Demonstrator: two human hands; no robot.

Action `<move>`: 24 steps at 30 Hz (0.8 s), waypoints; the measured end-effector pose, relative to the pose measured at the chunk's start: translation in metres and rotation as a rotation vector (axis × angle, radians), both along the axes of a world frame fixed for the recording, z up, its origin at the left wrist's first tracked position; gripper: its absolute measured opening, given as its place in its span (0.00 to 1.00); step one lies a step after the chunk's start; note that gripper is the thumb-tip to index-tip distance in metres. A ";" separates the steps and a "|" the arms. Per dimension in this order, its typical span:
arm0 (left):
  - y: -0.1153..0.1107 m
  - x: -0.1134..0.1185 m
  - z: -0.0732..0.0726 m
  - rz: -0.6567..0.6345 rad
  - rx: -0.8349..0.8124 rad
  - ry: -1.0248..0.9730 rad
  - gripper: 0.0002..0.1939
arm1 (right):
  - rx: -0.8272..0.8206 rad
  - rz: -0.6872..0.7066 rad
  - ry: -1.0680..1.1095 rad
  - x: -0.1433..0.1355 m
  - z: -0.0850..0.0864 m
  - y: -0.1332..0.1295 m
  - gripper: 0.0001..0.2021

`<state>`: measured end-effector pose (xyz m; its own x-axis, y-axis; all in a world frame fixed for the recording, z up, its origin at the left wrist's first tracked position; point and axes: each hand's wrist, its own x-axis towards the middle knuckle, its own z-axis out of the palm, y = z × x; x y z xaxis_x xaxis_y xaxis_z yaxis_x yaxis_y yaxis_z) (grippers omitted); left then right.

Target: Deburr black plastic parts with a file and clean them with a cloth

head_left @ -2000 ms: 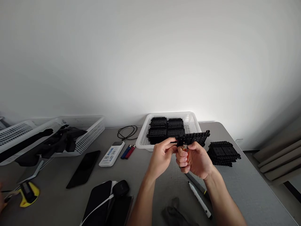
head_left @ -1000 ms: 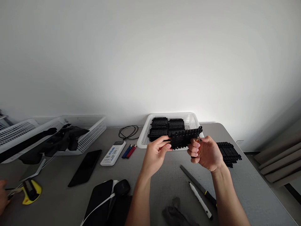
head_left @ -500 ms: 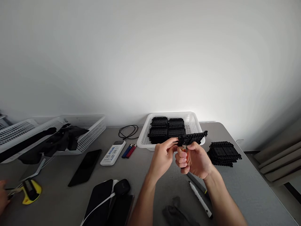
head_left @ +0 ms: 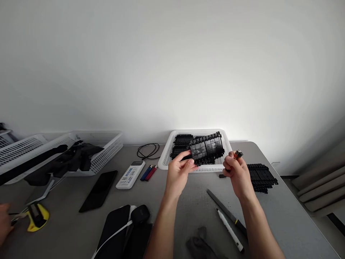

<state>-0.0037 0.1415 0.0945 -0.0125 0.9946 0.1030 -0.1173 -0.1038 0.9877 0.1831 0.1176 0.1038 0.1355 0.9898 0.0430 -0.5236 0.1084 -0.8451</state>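
Pinched in my left hand (head_left: 178,176) is a black plastic panel with toothed edges (head_left: 207,146), tilted so its broad face shows. It is held above the white basket (head_left: 162,164), where similar black panels (head_left: 183,140) lie stacked. My right hand (head_left: 239,178) is closed around an orange lighter (head_left: 237,155) with its metal top up, apart from the panel; no flame shows. Behind that hand, more black panels (head_left: 263,176) are piled on the table. A flat file (head_left: 223,205) and a white pen (head_left: 229,230) lie below my right hand.
Left of the basket lie a blue lighter (head_left: 146,172), a red lighter (head_left: 151,173), a white power bank (head_left: 130,176), a phone (head_left: 98,191) and a black cable (head_left: 148,155). Baskets (head_left: 109,153) stand farther left. Another person's hand (head_left: 4,223) is beside a yellow tool (head_left: 40,217).
My right hand has moved right with the lighter, away from the panel's underside. My left hand has turned the panel's face into view and shifted it left and up.
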 end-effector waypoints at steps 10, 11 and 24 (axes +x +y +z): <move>-0.006 -0.004 0.011 -0.246 -0.053 -0.020 0.27 | 0.030 -0.041 0.023 -0.012 -0.009 0.009 0.25; -0.007 -0.004 0.012 -0.280 -0.042 0.004 0.28 | 0.036 -0.078 0.021 -0.010 -0.009 0.009 0.25; -0.010 -0.002 0.010 -0.260 0.094 0.268 0.26 | 0.139 -0.188 -0.469 -0.004 -0.013 0.008 0.17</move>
<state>-0.0062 0.1320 0.1046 0.2789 0.9471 0.1590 0.1093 -0.1958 0.9745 0.1792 0.1255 0.0904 0.2453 0.9308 0.2708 -0.0527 0.2918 -0.9550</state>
